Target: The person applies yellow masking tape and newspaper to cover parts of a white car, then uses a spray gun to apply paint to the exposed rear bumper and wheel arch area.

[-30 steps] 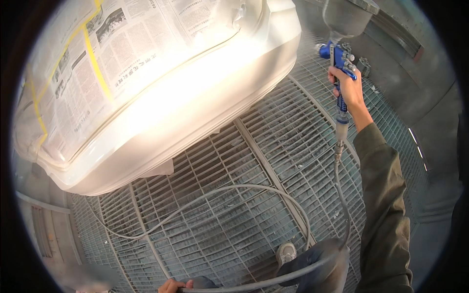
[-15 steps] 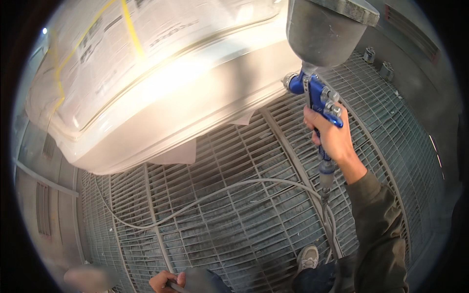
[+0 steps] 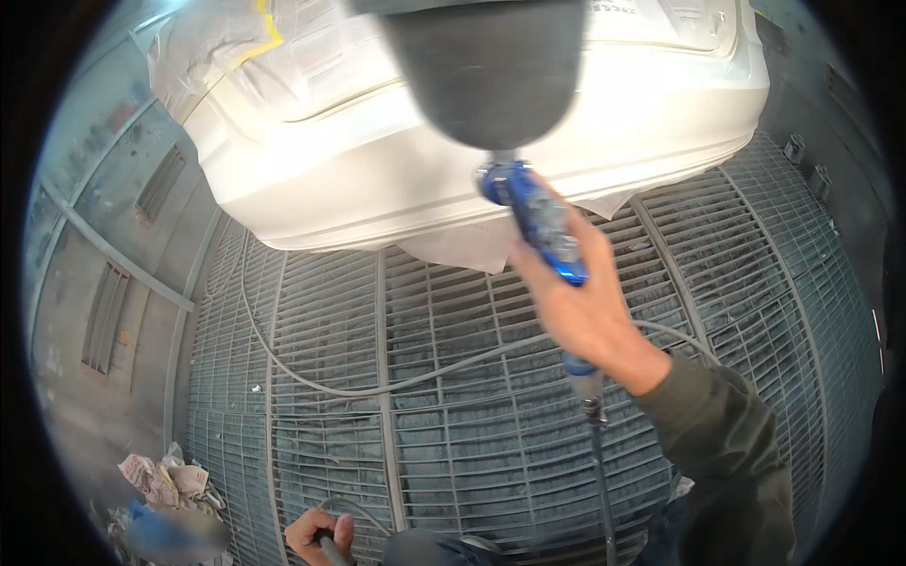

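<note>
My right hand (image 3: 590, 297) is wrapped round the grip of a blue spray gun (image 3: 538, 222), held up in front of a white car bumper (image 3: 330, 193). A large grey paint cup (image 3: 486, 80) sits on top of the gun. From the base of the grip an air hose (image 3: 601, 481) hangs down. Low in the picture, my left hand (image 3: 321, 536) is closed round a length of grey hose. The gun's nozzle faces the bumper, apart from its surface. Whether the trigger is pulled is hidden by my fingers.
Masking film and paper with yellow tape (image 3: 269, 28) cover the car above the bumper. Grey hose (image 3: 368, 389) loops over the floor grating (image 3: 453, 424). Crumpled paper (image 3: 165, 481) lies at the lower left. Metal cans (image 3: 819, 179) stand by the right wall.
My right hand has swung the spray gun left along the bumper, and the view has shifted. My left hand keeps hold of the hose. The crumpled paper pile has come into view.
</note>
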The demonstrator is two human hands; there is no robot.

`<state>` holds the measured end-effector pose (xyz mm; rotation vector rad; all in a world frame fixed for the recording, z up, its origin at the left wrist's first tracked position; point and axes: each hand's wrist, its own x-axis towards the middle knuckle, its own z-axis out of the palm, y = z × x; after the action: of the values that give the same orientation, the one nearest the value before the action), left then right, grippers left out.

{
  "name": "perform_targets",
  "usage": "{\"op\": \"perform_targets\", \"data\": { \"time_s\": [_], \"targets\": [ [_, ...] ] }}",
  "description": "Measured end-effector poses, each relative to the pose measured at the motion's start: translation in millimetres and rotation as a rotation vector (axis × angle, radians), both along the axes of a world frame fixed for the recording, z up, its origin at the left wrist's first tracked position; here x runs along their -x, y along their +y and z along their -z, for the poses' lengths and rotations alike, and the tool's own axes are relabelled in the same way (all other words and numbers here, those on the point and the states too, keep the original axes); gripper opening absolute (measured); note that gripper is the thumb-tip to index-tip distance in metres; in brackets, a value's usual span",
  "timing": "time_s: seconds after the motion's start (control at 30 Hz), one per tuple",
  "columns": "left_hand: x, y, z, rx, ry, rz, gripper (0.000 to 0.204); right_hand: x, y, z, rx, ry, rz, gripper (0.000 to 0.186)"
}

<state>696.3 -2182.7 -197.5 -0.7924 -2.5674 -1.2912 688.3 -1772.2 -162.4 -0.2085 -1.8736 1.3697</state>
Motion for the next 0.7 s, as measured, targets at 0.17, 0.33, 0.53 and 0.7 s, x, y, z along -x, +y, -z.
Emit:
{"op": "perform_targets", "data": {
  "time_s": [0.17, 0.33, 0.53, 0.7],
  "targets": [
    [27, -69, 21, -0.161, 0.183, 0.046, 0.026, 90, -96, 13, -0.006, -0.028, -0.117, 0.065],
    [50, -108, 33, -0.376, 0.048, 0.131, 0.029, 159, -160, 16, 0.03, -0.111, -0.366, 0.065],
    [50, -104, 40, -0.223, 0.131, 0.141, 0.029, 129, -129, 33, 0.065, -0.27, -0.415, 0.064],
    [44, -54, 40, -0.1, 0.152, 0.16, 0.029, 55, -66, 56, 0.082, -0.213, -0.185, 0.063]
  ]
}}
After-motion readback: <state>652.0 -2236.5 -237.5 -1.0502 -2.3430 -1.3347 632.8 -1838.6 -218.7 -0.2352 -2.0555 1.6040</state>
